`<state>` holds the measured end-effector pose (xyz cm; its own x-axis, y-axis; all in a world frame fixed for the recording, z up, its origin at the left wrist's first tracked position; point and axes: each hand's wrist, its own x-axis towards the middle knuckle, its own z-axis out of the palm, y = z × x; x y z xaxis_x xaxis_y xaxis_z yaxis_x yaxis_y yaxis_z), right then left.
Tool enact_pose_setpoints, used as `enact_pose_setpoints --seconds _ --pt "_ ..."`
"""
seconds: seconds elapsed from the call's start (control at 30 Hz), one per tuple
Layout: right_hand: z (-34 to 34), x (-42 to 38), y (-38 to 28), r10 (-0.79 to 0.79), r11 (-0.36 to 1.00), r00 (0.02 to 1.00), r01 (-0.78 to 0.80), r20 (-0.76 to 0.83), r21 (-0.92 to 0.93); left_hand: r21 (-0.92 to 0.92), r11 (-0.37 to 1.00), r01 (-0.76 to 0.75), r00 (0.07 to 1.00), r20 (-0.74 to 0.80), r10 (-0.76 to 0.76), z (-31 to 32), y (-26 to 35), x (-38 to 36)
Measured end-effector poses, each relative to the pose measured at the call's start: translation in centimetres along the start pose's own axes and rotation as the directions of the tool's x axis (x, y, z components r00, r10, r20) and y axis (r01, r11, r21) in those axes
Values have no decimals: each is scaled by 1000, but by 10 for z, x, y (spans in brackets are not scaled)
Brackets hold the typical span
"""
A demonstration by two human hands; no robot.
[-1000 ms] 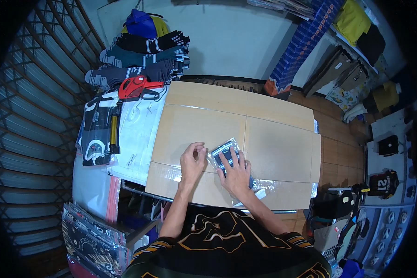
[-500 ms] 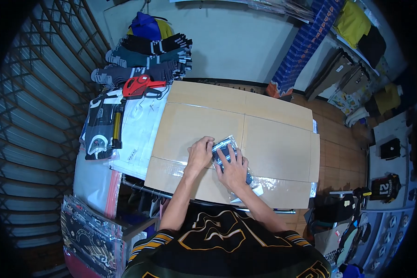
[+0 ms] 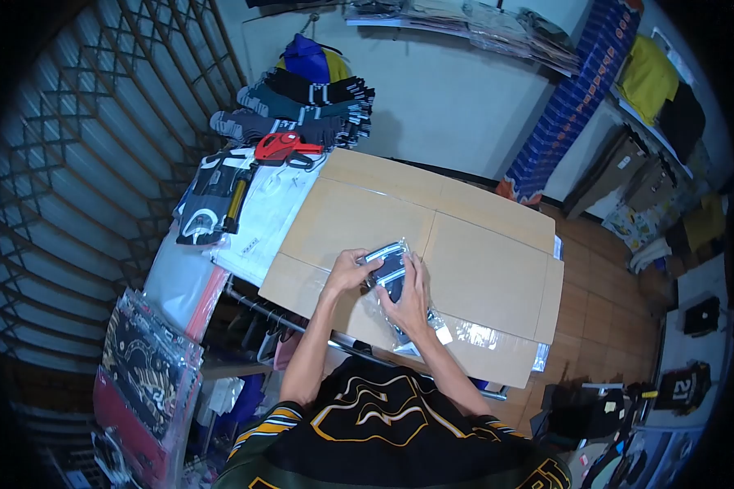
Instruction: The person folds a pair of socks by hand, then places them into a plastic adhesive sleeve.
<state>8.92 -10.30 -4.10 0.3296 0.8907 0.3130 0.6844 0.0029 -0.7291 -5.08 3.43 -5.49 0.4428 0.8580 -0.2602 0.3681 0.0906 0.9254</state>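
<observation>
Over the cardboard sheet, a dark, white-striped folded item in a clear plastic bag is between both hands. My left hand grips the bag's left edge, thumb on top and fingers bent. My right hand holds the other side, with its fingers along the right edge and its thumb on the near left part. The lower end of the bag lies under my right hand and wrist, with a small white piece beside it.
A red handheld tool lies beyond the cardboard's left corner, near stacked socks. Packaged dark clothing is at the left. A rack with hangers runs below the front edge. A blue patterned column stands behind.
The view has turned and shifted. My left thumb now lies on the bag, and my right hand has gone from spread flat on top to gripping its side.
</observation>
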Motion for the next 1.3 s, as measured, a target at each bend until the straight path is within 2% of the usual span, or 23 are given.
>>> enact_pose_setpoints --seconds 0.03,0.1,0.13,0.17,0.23,0.33,0.37,0.4,0.5,0.53,0.67,0.7,0.77,0.8,0.9,0.97,1.03,1.07,1.1,1.17,1.23,1.3 --pt "-3 -3 4 -12 1000 1000 12 10 11 1 1000 3 1000 -19 -3 1 2 -10" --pt "-11 -8 10 37 989 999 -39 16 146 -240 970 -36 997 -77 18 5 5 -35" --pt "-15 -11 11 -7 997 1000 9 -26 80 -243 970 -31 995 -99 7 7 5 -49" --pt "-21 -14 13 -19 996 1000 20 -7 91 -277 960 -38 989 -148 -3 9 5 -64" --pt "-35 -16 10 164 907 971 -217 171 362 -315 948 -47 975 -221 -25 13 8 -90" --pt "-38 -19 16 144 824 944 -281 298 491 -330 940 -83 938 -344 -38 19 5 -129" --pt "-38 -19 18 129 767 922 -326 364 552 -333 939 -80 930 -364 -50 21 4 -141" --pt "-41 -16 16 101 766 896 -347 432 540 -359 926 -118 921 -388 -33 23 5 -152" --pt "-48 -12 3 -1 723 852 -361 524 589 -415 894 -169 896 -443 -36 26 6 -182" --pt "-53 -11 -7 -41 638 836 -400 547 658 -387 901 -197 883 -470 -9 26 7 -191" --pt "-43 -9 -24 -248 540 733 -438 633 719 -336 908 -251 826 -563 20 28 18 -229" --pt "-41 -9 -31 -275 543 713 -438 645 717 -323 912 -255 818 -575 25 27 19 -238" --pt "-36 -11 -44 -321 666 526 -466 787 583 -304 917 -257 792 -610 20 25 19 -257" --pt "-39 -19 -65 -311 642 557 -475 770 602 -276 930 -244 778 -628 18 24 17 -266" --pt "-28 -29 -91 -350 736 450 -410 822 539 -261 934 -243 725 -689 -4 19 7 -298" --pt "-19 -35 -110 -440 751 393 -332 808 570 -210 956 -206 720 -694 3 14 8 -327" --pt "-12 -47 -133 -480 838 177 -198 859 509 -216 960 -180 676 -736 -39 11 -3 -358" --pt "-7 -55 -148 -486 869 120 -41 866 493 -174 975 -141 659 -752 -39 10 -4 -375" --pt "-8 -65 -169 -511 859 73 94 857 504 -134 986 -98 642 -766 -40 9 -6 -392" --pt "10 -93 -193 -568 802 -59 186 821 568 -151 986 -77 584 -808 -78 8 -14 -428" --pt "23 -125 -219 -570 789 -145 178 809 588 -90 994 -60 489 -871 -50 5 -22 -467" --pt "39 -160 -241 -605 760 -179 161 776 630 -102 995 -17 414 -906 -86 1 -31 -509"
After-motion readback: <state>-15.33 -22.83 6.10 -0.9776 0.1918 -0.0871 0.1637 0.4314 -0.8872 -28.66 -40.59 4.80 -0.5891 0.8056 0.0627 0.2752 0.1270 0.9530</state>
